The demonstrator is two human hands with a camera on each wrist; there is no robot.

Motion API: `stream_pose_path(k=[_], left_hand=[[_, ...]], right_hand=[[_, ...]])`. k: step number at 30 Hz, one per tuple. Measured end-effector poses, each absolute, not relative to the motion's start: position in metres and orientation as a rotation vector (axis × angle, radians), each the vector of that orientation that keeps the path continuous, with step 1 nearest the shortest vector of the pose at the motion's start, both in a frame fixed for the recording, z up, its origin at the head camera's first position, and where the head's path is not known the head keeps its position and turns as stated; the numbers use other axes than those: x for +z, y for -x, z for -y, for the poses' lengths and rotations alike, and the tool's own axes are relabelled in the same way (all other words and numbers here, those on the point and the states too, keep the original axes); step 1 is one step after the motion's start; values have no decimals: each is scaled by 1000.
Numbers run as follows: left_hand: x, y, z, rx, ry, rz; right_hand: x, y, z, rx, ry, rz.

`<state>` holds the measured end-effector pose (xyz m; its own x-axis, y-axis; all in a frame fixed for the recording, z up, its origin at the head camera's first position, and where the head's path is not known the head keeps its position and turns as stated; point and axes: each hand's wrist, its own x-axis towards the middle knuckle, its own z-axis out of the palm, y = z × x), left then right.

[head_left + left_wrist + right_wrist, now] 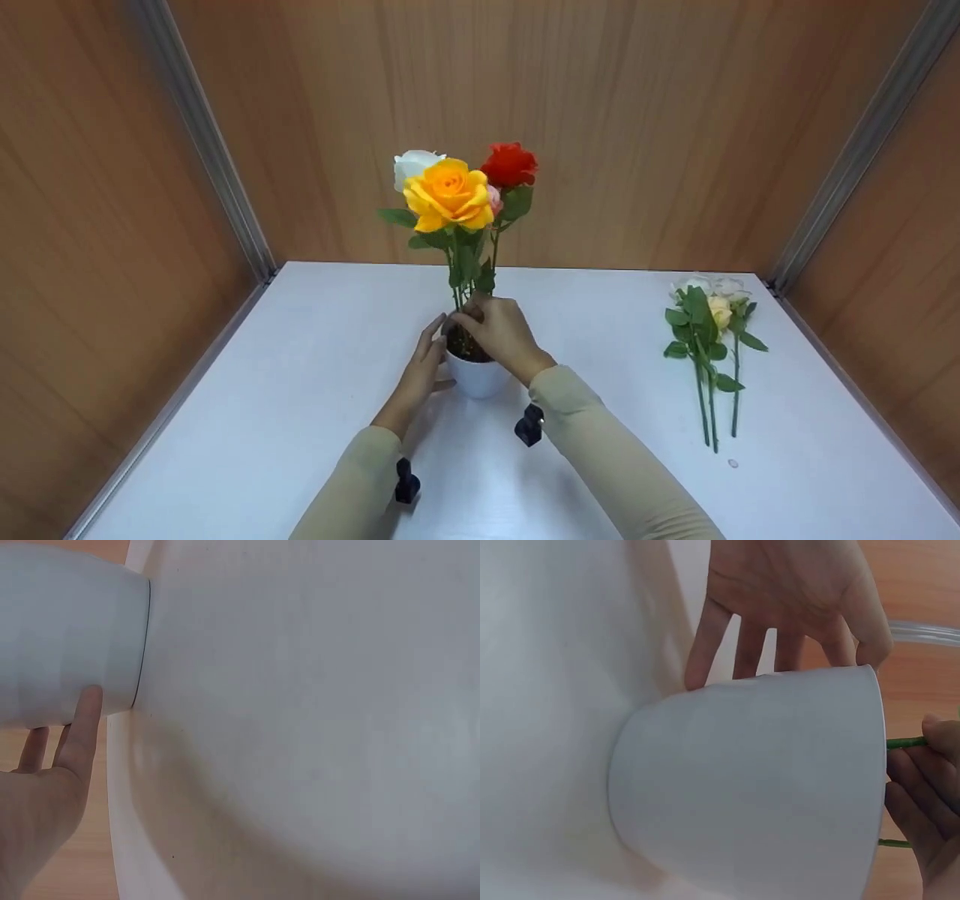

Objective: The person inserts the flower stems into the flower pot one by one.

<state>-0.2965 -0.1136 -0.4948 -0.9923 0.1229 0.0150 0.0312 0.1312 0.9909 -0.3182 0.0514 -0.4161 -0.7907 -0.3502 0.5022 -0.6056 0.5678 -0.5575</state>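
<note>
Beige sleeves [626, 454] reach in from five and seven o'clock over the white table [330, 352]. Fingers nearly straight, the left hand [424, 367] touches the white pot [478, 377] at its nine o'clock side. The pot stands upright on the table. Above its rim, toward one o'clock, the right hand [501, 330] pinches a green stem [905, 743]. Loose flowers [703, 330] lie well apart, at the pot's three o'clock. Over the pot rises a yellow flower [450, 191], with a white flower [411, 169] at its ten and a red flower [510, 165] at its two. Beyond stands a wooden wall [637, 135].
</note>
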Motion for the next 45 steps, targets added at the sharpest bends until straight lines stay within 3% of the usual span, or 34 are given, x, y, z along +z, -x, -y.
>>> stream_pose_path(k=[45], left_hand=[[-495,299,113,2029,-167,-2329]], right_hand=[[-419,320,-49,893,-767,2600]])
